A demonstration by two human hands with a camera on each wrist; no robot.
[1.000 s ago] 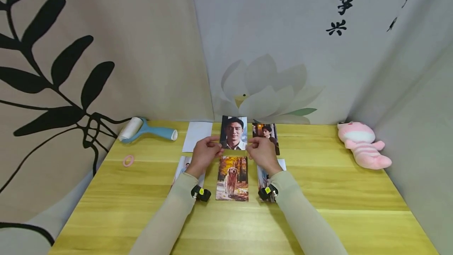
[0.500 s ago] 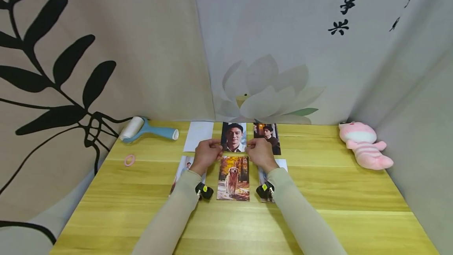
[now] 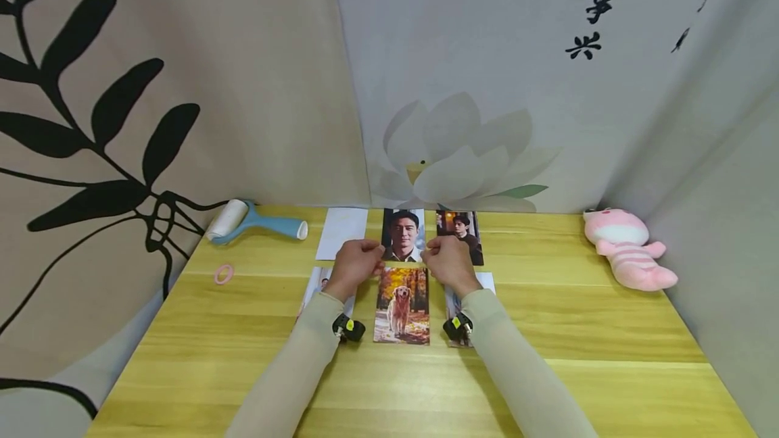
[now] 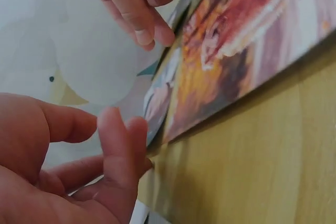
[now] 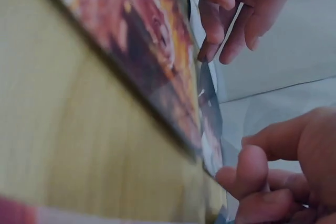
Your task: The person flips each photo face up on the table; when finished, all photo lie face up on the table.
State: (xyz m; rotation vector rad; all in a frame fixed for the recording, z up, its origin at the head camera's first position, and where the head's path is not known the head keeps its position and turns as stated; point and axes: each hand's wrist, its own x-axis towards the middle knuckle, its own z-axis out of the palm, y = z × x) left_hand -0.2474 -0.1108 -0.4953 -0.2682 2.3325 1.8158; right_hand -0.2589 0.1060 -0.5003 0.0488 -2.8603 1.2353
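Note:
On the table, a portrait photo (image 3: 404, 230) of a person in a white shirt lies flat in the back row. My left hand (image 3: 355, 266) is at its lower left edge and my right hand (image 3: 450, 265) at its lower right edge, fingers loosely bent. In the left wrist view, the thumb and fingers of the left hand (image 4: 100, 174) stand apart with nothing between them. The right wrist view has fingertips of the right hand (image 5: 262, 174) right at the photo's edge. Just below lies a photo of a golden dog (image 3: 401, 306), between the wrists.
A blank white card (image 3: 341, 232) lies left of the portrait, another portrait photo (image 3: 460, 222) right. Two lower photos are partly hidden under the arms. A blue-handled lint roller (image 3: 258, 223) and pink ring (image 3: 224, 274) lie left; a pink plush toy (image 3: 627, 249) lies right.
The portrait photo has moved slightly toward me, down off the back edge into line with its neighbours. Both hands stay beside it, their fingers now eased at its edges.

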